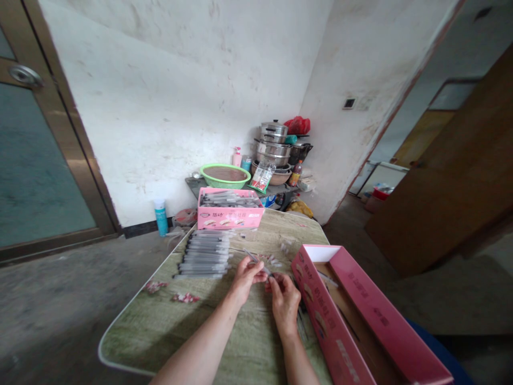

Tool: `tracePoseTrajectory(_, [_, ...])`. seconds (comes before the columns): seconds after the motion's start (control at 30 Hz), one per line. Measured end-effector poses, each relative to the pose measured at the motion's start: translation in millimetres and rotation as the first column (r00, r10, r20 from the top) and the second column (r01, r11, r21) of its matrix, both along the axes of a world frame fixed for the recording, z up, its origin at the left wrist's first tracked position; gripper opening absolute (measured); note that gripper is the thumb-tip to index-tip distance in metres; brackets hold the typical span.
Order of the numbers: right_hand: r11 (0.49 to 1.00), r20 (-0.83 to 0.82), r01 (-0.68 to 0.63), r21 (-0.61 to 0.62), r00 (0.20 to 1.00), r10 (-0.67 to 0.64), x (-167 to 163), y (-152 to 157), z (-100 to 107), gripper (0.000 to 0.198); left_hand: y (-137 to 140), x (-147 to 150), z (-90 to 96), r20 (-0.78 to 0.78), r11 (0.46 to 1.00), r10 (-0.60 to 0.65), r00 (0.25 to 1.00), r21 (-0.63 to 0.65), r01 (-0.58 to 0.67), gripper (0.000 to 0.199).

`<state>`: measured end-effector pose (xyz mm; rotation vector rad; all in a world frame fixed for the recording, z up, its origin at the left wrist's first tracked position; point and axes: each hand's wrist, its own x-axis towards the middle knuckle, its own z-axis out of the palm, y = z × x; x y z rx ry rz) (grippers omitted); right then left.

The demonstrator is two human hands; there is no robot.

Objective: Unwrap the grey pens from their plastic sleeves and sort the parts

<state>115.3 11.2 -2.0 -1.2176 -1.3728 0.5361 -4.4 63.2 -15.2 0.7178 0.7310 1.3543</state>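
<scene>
A translucent grey pen slants between my two hands above the table. My left hand is closed on its barrel, thumb on top. The fingertips of my right hand pinch the near end, where a dark part shows; the exact grip there is partly hidden. To the left of my hands, many similar pens lie side by side in a stack. Small clear pieces, perhaps caps, are scattered just beyond my fingers. More thin pens lie beside my right wrist, along the long box.
A long pink box with few pens inside stands at the right. A smaller pink box, full of pens, sits at the table's far edge. Behind are a green basin and stacked pots.
</scene>
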Motion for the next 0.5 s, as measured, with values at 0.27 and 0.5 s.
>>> tracePoseTrajectory(0.27, [1.000, -0.002, 0.011, 0.007, 1.000, -0.011, 0.7, 1.2, -1.8, 0.021, 0.5, 0.6, -1.2, 0.002, 1.000, -0.002, 1.000, 0.000, 0.002, 0.043])
tracePoseTrajectory(0.5, [1.000, 0.020, 0.010, -0.027, 1.000, -0.009, 1.9, 0.3, -2.2, 0.021, -0.1, -0.4, 0.9, 0.003, 1.000, -0.013, 1.000, 0.015, 0.013, 0.045])
